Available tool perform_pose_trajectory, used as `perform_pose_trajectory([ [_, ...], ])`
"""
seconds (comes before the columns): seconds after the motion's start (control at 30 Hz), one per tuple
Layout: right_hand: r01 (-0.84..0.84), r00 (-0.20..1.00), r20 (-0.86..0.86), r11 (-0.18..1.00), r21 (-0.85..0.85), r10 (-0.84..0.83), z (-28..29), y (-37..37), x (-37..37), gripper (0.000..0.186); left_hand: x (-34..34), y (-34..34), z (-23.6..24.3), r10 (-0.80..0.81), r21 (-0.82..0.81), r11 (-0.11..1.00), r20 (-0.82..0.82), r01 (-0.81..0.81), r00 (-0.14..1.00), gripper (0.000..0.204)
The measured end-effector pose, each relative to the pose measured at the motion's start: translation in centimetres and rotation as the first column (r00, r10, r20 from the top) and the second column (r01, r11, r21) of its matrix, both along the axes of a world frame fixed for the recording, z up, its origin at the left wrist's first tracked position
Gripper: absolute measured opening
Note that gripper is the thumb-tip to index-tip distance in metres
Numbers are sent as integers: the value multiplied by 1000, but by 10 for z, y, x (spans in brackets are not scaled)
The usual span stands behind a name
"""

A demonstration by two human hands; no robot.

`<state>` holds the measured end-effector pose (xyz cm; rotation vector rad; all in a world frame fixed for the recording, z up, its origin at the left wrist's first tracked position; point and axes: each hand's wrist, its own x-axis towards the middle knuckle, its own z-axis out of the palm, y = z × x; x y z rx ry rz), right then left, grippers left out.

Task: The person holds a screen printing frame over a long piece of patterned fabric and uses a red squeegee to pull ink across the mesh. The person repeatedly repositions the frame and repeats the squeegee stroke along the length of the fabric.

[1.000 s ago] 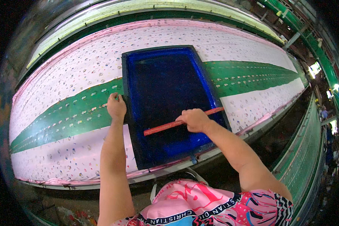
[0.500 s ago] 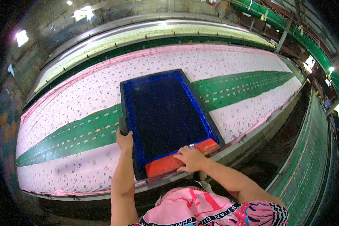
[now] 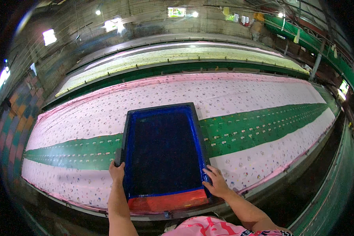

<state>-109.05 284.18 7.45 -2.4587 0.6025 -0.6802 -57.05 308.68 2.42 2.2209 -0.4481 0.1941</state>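
Observation:
A screen-printing frame (image 3: 161, 153) with a dark mesh, blue-stained inner edges and an orange-red strip (image 3: 167, 201) at its near end lies over the long printing table. My left hand (image 3: 117, 172) is closed round the dark block on the frame's left side, near its lower half. At the opposite side my right hand (image 3: 216, 181) has its fingers spread, their tips touching the right edge. Beneath the frame run pale pink printed cloth (image 3: 244, 169) and a green strip of bare table (image 3: 255, 128) with rows of small marks.
Beyond this table stands another long one with yellowish printed cloth (image 3: 145, 63). A green-topped table (image 3: 326, 208) runs along the right, across a dark gap. A grey post (image 3: 315, 67) rises at the far right.
My right hand has left the orange-red strip and gone to the frame's right edge. My left hand stays at the left side. The view has tilted up and turned.

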Motion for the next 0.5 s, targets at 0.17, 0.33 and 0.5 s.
perform_pose_trajectory([
  [0.17, 59, 989, 120, 980, 188, -83, -45, -41, 5, 90, -4, -12, -1, -32, 1, 999, -73, 32, 997, 59],
  [0.33, 81, 954, 217, 873, 481, -208, -58, -38, 28, 82, 12, 11, -4, -29, 46, 998, -130, 35, 991, 55],
  [0.5, 27, 814, 354, 639, 769, -461, -73, -42, 29, 55, 6, 0, -5, -69, -15, 998, -146, 67, 987, 56],
])
